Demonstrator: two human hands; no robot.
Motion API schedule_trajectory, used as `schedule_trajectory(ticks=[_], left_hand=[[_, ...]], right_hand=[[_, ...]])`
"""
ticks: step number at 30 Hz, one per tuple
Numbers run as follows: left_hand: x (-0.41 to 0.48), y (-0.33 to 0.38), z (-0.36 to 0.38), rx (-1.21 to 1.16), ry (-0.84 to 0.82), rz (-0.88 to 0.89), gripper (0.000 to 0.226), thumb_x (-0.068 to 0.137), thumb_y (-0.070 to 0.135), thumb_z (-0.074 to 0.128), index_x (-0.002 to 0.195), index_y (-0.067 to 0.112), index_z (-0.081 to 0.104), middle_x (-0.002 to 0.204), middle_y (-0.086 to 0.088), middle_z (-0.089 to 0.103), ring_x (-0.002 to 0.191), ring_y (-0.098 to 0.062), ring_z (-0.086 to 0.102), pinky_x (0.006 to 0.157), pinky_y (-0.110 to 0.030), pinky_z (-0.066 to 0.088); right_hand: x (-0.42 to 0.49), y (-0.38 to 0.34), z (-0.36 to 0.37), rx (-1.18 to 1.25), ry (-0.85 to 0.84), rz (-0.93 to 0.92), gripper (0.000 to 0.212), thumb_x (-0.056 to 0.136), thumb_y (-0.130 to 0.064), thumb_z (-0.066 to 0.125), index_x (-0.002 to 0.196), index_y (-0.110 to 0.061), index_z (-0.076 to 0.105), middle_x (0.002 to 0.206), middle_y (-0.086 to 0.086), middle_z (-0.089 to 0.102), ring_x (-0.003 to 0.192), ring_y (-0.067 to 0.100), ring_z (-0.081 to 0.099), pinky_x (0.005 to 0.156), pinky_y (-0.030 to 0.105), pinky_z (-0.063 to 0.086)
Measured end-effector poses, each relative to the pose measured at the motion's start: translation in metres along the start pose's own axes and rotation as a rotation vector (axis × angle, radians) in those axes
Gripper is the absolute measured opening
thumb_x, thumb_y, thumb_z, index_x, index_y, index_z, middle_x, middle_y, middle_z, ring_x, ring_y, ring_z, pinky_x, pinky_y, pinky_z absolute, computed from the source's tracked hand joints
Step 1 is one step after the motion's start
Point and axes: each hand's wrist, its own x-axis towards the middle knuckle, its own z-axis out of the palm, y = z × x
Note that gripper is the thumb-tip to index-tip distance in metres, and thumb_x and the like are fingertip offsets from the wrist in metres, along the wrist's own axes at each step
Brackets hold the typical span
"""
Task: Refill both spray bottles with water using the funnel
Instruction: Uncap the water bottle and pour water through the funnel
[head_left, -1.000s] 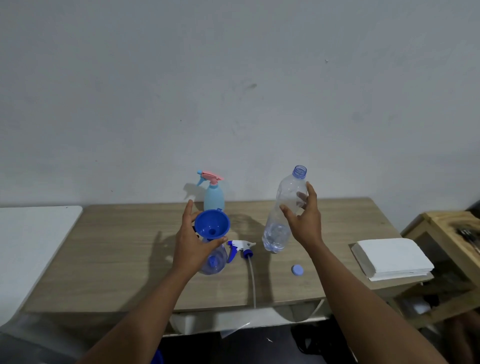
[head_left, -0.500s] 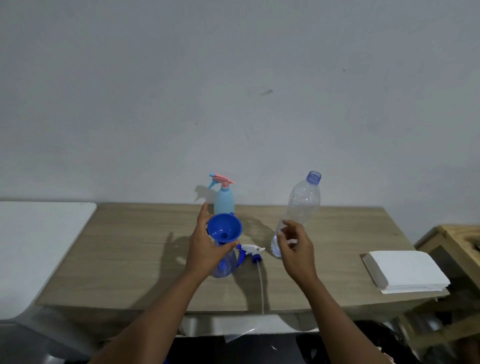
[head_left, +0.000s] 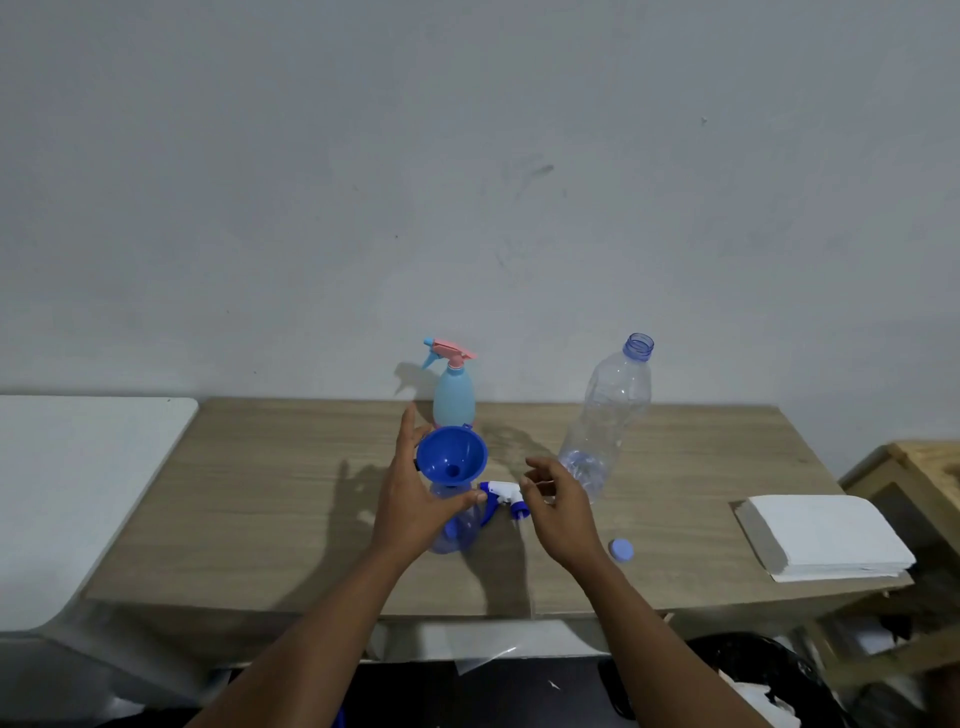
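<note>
Head view: I judge the main risk to be a tip-over, since the funnel (head_left: 451, 457) sits top-heavy in the neck of the clear spray bottle (head_left: 457, 530) near the tabletop (head_left: 270, 499) centre, and the uncapped water bottle (head_left: 605, 421) stands unheld to the right, so a knock would spill either. My left hand (head_left: 415, 499) has its grip clamped on that spray bottle, thumb under the funnel. My right hand (head_left: 558, 512) hovers with its grip apart and empty over the detached spray head (head_left: 501, 496); the light-blue spray bottle (head_left: 453, 397) stands at the far edge, trigger on.
</note>
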Motion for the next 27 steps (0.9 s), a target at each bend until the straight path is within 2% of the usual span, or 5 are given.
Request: schedule_trajectory(ticks=[6,11,16,21,27], left_hand=[[-0.003,-0.021,0.002,0.031,-0.031,-0.096,0.137,0.052,0.031,0.098,0.157,0.029,0.010,0.139,0.022,0.045,0.117,-0.001,0.050,0.095,-0.022,0.042],[0.003,-0.033,0.015,0.057,-0.064,-0.216,0.065,0.059,0.015,0.094,0.104,0.040,0.054,0.101,0.019,0.064,0.094,0.011,0.061,0.073,-0.007,0.045],[0.007,-0.048,0.016,0.009,-0.106,-0.275,0.023,0.072,0.022,0.082,0.088,0.027,0.068,0.083,0.007,0.073,0.080,-0.002,0.068,0.075,-0.037,0.056],[0.007,-0.054,0.016,-0.026,-0.092,-0.274,0.032,0.063,0.048,0.076,0.093,0.039,0.068,0.089,0.010,0.074,0.087,-0.009,0.070,0.080,-0.042,0.057],[0.008,-0.052,0.014,-0.019,-0.113,-0.236,0.039,0.068,0.024,0.085,0.097,0.040,0.064,0.094,0.013,0.072,0.092,-0.007,0.068,0.086,-0.038,0.056]], right_hand=[[0.004,-0.013,0.005,0.096,-0.004,0.029,0.027,0.098,-0.016,0.060,0.125,-0.019,0.059,0.103,-0.006,0.065,0.092,0.000,0.062,0.072,0.010,0.050],[0.003,-0.028,0.015,0.160,-0.068,-0.015,0.044,0.092,-0.030,0.070,0.133,-0.023,0.054,0.116,-0.004,0.063,0.100,0.001,0.062,0.077,0.013,0.051],[0.008,-0.037,0.028,0.126,-0.180,-0.085,0.092,0.063,-0.044,0.092,0.139,-0.037,0.041,0.136,-0.018,0.050,0.116,-0.002,0.056,0.088,0.021,0.054],[0.014,-0.047,0.044,0.133,-0.180,-0.139,0.099,0.057,-0.041,0.095,0.141,-0.029,0.044,0.137,-0.014,0.055,0.122,0.004,0.056,0.099,0.034,0.054],[0.012,-0.056,0.048,0.229,-0.061,-0.186,0.092,0.061,-0.019,0.095,0.138,-0.023,0.046,0.133,-0.008,0.057,0.118,0.009,0.060,0.096,0.033,0.055]])
